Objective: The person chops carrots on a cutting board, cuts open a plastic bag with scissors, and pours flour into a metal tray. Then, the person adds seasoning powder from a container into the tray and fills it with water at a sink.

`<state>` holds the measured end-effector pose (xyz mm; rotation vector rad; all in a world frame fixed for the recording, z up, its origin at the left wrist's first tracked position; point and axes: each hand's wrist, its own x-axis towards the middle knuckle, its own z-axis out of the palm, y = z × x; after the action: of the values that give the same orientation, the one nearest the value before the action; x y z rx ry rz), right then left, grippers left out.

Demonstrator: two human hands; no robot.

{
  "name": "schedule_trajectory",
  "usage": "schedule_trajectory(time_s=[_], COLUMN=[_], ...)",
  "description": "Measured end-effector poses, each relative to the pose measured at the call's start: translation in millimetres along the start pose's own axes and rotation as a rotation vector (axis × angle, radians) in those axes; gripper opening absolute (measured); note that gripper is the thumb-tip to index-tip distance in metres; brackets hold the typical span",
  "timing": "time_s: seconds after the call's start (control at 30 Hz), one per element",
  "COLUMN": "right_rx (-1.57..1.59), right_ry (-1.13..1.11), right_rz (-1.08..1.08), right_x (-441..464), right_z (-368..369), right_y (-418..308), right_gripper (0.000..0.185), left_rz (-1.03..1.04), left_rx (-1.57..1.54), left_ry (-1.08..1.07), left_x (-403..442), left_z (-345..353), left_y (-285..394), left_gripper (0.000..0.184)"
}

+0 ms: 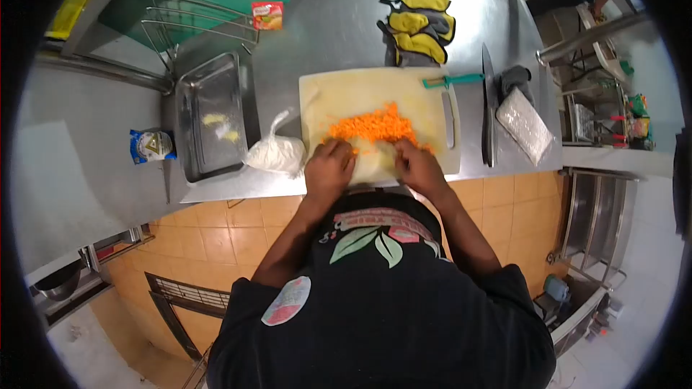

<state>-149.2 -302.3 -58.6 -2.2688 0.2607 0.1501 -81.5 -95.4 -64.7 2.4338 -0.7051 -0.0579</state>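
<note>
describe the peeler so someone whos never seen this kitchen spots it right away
On the steel table, find the pale cutting board. The peeler lies across its far right corner, handle jutting past the edge toward the long knife. It is teal and much shorter than that knife.

The brushed grey metal bench (331,14) had a smooth surface that threw back a bright glare near its far edge. On it, the off-white cutting board (360,90) looked like matt plastic, and the shallow rectangular metal tray (209,148) was glossy inside. The knotted clear bag of white powder (277,155) was thin, wrinkled plastic. The yellow and grey gloves (422,25) appeared to be soft, matt cloth, while the orange-tan floor tiles (249,241) had a slight sheen.
</note>
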Motion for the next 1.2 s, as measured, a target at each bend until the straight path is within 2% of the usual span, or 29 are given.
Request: schedule_trajectory(time_s=[0.1, 0.23, 0.47, 0.57, 0.67, 0.77, 1.2], right_rx=[0.030, 0.057, 0.052, 0.009, -0.162, -0.186, -0.166], right_ry=[0.105, 0.021, 0.011, -0.072, -0.024, 0.093, 0.046], right_rz=[-0.031, -0.038, -0.019, 0.011, 0.042, 0.030, 0.010], right_x=[3, -7, -22, -20, -13, -3, -5], right_z=[-8, -11, 8, 5, 10, 14, 34], right_y=[-5, -22, -18, -31, -33, -24, -43], right_gripper=[0.019, 0.019, 0.022, 0.022, 0.022, 0.023, 0.022], left_rz=[-0.002, -0.017, -0.020, 0.023, 0.025, -0.007, -0.061], left_rx=[0.026, 0.054, 0.082, 0.056, 0.033, 0.037, -0.015], left_ry=[0.048, 0.038, 0.046, 0.053, 0.033, 0.088, 0.054], left_x=[2, 0, 5, 4, 2, 4, -7], left_z=[-1, 0, 6, 7, 7, 4, 3], left_y=[0, 2, 3, 2, 0, 7, 1], left_gripper=[0.023, 0.023, 0.021, 0.020, 0.021, 0.022, 0.025])
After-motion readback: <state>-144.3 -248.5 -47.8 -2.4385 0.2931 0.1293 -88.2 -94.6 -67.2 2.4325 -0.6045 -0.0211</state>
